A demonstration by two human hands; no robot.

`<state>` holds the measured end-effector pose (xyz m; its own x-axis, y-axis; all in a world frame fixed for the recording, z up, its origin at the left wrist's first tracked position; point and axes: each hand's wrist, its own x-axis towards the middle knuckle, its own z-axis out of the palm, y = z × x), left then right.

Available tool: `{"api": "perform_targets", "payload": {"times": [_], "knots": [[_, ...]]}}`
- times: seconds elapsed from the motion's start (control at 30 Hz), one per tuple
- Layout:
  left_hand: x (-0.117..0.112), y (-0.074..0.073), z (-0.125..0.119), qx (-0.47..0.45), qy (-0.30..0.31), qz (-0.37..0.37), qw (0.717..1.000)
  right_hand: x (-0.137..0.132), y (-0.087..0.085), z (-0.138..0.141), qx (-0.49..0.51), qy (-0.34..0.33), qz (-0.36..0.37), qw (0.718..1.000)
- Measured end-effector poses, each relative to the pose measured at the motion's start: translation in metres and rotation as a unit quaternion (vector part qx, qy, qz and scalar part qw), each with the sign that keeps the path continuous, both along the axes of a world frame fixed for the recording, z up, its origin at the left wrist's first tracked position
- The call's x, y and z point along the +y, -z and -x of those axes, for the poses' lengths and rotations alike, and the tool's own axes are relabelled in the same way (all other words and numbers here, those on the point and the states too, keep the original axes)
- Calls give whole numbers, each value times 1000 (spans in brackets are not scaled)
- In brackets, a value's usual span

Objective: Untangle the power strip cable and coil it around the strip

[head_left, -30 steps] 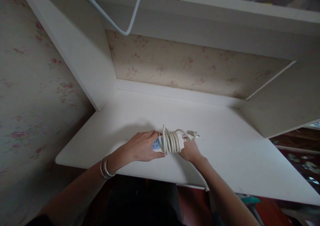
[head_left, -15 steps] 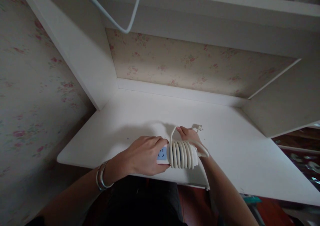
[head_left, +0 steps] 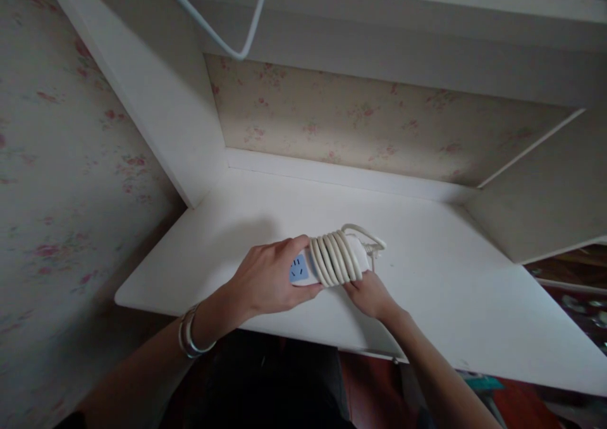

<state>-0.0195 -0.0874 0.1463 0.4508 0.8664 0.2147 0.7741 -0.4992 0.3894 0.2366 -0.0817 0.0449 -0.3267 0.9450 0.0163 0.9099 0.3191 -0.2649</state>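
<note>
My left hand [head_left: 277, 274] is wrapped around the left end of a white power strip [head_left: 299, 270] with blue socket faces. Several turns of cream power cord [head_left: 336, 258] lie side by side around the strip's middle and right part. Below the strip's right end, my right hand [head_left: 368, 292] is closed on the cord, its fingertips hidden behind the strip. A loose loop of cord arcs beyond the right end, where the plug [head_left: 377, 248] shows. The strip is held above the white desk [head_left: 427, 277], tilted slightly.
White side panels [head_left: 142, 88] flank the desk, with a shelf [head_left: 389, 37] overhead. A pale bent rod or cable [head_left: 241, 55] hangs at the top. Flowered wallpaper [head_left: 42, 195] covers the left wall. Below the desk's right front is a teal object [head_left: 484, 383].
My right hand has come from behind the strip down to its underside, carrying the cord around. The strip has risen slightly in view and tilted, with the left hand still around it.
</note>
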Motion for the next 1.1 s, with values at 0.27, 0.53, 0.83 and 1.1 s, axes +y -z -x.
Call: {"api": "perform_targets", "payload": {"times": [0.27, 0.53, 0.83, 1.1], "knots": [[11, 3, -2, 26, -74, 2, 997, -41, -33, 8, -5, -80, -2, 997], [15, 18, -9, 105, -80, -13, 991, -46, -69, 19, -38, -141, -170, 975], [-2, 45, -23, 134, 54, 27, 989, 11, -107, 45, -66, -174, -176, 967], [-15, 18, -12, 130, 147, 13, 980, 60, -92, 56, 96, -160, -24, 982]]}}
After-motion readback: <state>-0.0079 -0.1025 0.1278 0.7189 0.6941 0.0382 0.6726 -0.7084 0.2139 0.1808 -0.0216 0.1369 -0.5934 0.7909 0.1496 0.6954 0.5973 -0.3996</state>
